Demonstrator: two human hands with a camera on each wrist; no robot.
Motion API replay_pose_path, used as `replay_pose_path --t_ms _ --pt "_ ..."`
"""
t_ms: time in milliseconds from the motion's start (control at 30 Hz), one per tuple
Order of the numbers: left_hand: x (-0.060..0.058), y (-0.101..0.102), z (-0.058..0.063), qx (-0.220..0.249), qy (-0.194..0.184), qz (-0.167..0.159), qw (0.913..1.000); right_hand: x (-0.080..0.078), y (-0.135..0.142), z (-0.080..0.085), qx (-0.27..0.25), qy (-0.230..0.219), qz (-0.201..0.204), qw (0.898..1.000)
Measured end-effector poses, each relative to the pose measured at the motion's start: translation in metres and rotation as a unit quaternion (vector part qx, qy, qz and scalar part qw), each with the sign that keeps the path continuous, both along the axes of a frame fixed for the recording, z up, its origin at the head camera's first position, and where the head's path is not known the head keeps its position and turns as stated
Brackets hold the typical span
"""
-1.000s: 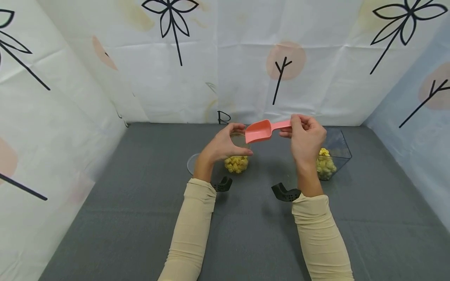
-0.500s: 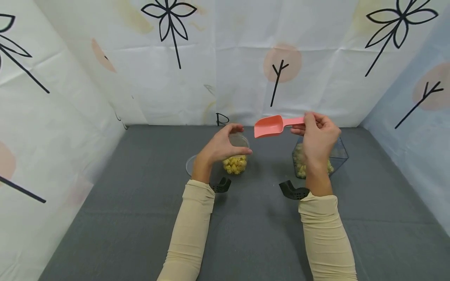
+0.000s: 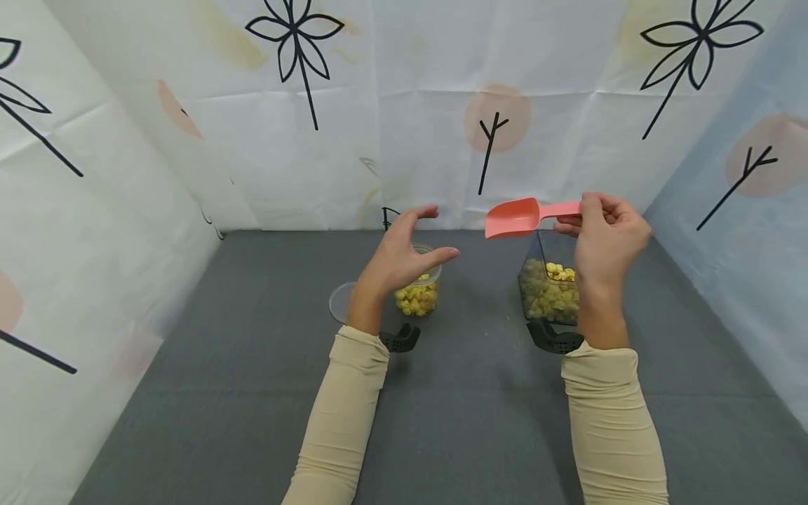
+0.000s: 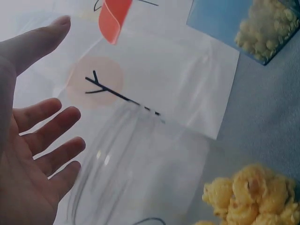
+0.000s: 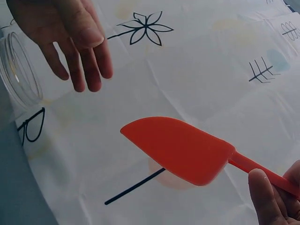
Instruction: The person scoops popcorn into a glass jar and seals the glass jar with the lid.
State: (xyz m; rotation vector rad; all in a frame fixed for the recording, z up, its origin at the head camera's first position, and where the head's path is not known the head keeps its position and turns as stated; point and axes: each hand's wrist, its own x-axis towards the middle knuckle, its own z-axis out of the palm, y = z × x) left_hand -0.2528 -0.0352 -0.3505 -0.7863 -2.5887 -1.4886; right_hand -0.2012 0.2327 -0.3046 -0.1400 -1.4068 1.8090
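Note:
My right hand [image 3: 609, 242] pinches the handle of a coral-pink scoop [image 3: 514, 218], held up in front of the clear box [image 3: 536, 263] of popcorn at the right. No popcorn shows in the scoop's bowl. My left hand [image 3: 404, 259] is spread, thumb and fingers apart, beside and above a clear round jar [image 3: 435, 275]. Popcorn [image 3: 416, 300] fills the lower part of that jar. In the left wrist view the left fingers [image 4: 61, 154] stand apart from the jar's ridged rim [image 4: 101, 164], holding nothing. My right forearm and hand hide part of the box.
A clear round lid [image 3: 339, 303] lies on the grey table [image 3: 454, 428] left of the jar, partly behind my left wrist. White printed cloth [image 3: 429, 168] walls in the back and sides. Small crumbs dot the table between jar and box.
My right hand has carried the scoop rightward, away from the jar. The left hand has let go of the jar and opened wider. The jar stays in place.

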Motion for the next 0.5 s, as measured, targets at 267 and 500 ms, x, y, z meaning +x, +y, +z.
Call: replay_pose_path --t_ms 267,500 --pt "0.007 0.024 0.013 0.017 0.019 -0.030 0.9992 0.008 0.025 0.007 -0.004 0.008 -0.030 1.000" --pt "0.013 0.055 0.016 0.020 0.027 -0.064 0.9974 0.017 0.043 0.013 -0.010 -0.023 -0.046 0.999"
